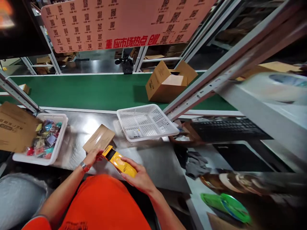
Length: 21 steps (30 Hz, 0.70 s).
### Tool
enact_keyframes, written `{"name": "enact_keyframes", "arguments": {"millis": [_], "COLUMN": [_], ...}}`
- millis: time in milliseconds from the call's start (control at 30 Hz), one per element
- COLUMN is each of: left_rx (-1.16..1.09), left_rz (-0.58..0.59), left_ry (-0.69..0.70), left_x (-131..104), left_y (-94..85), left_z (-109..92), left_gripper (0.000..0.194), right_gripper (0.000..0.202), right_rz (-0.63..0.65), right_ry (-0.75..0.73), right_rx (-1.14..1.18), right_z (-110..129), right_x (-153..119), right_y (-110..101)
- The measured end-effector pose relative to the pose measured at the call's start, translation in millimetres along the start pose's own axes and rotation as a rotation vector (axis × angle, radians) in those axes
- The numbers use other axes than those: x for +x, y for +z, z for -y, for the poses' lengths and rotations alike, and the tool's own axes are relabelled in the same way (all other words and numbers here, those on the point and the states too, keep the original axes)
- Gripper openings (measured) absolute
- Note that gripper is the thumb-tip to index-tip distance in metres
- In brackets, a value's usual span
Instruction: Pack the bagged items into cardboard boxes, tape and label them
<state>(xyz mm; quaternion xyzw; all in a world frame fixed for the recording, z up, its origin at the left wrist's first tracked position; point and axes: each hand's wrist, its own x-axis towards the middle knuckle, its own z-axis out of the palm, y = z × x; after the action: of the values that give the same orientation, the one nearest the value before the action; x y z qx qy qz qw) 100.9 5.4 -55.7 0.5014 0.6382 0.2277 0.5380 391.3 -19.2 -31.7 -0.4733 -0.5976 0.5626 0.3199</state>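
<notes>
My right hand (139, 175) is closed around the lower end of a yellow package (122, 164) with a dark window and a hang tab at its far end. The package lies slantwise, tab end up and to the left. Close to that tab is my left hand (93, 157), with a metal watch on the wrist. Its fingers are blurred and partly hidden, so whether they grip the package or only touch it cannot be made out. Just beyond the left hand, a small brown cardboard box (99, 139) rests on the metal table (153, 163).
A white perforated basket (165, 129) with a label inside is at the right. At the left, a white basket (61, 137) holds several small colourful bagged items beside a cardboard carton (14, 131). Behind runs a green conveyor (96, 92) carrying an open carton (155, 83). A keyboard (230, 129) sits right.
</notes>
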Motion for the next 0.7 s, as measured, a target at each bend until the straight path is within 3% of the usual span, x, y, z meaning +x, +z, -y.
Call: {"name": "enact_keyframes", "arguments": {"millis": [67,133,267,300,367,500,600,700], "left_rx": [-0.176,-0.234,0.058,0.168,0.428,0.868,0.933,0.915], "left_rz": [0.068,0.059,-0.257,-0.343,-0.412,-0.240,-0.202,-0.231], "left_ry": [-0.072,-0.116,0.016,0.073,0.143,0.099,0.086,0.082], "left_x": [1.3,3.5,11.4,14.4,21.5,34.9,40.8,47.8], "left_y": [10.1,11.5,-7.9,-13.2,-19.0,-13.5,-18.2,-45.6], "left_z": [4.8,9.8,16.5,16.8,15.3,8.2,5.3,6.8], "left_gripper": [0.098,0.093,0.069,0.069,0.088,0.137,0.132,0.122], "right_gripper": [0.064,0.062,0.061,0.060,0.060,0.067,0.067,0.067], "right_rz": [0.041,0.064,0.034,0.018,-0.023,-0.154,-0.260,-0.344], "right_ry": [-0.004,-0.008,0.010,0.016,0.024,0.068,0.149,0.252], "right_rx": [-0.019,-0.042,-0.062,-0.058,-0.037,-0.085,-0.288,-0.624], "right_z": [-1.7,-3.7,-7.7,-9.0,-12.6,-27.0,-46.8,-73.9], "right_x": [0.2,0.6,2.8,3.6,5.2,6.2,5.4,6.8], "right_y": [6.0,10.1,13.8,13.7,11.9,-1.9,-20.0,-38.5]}}
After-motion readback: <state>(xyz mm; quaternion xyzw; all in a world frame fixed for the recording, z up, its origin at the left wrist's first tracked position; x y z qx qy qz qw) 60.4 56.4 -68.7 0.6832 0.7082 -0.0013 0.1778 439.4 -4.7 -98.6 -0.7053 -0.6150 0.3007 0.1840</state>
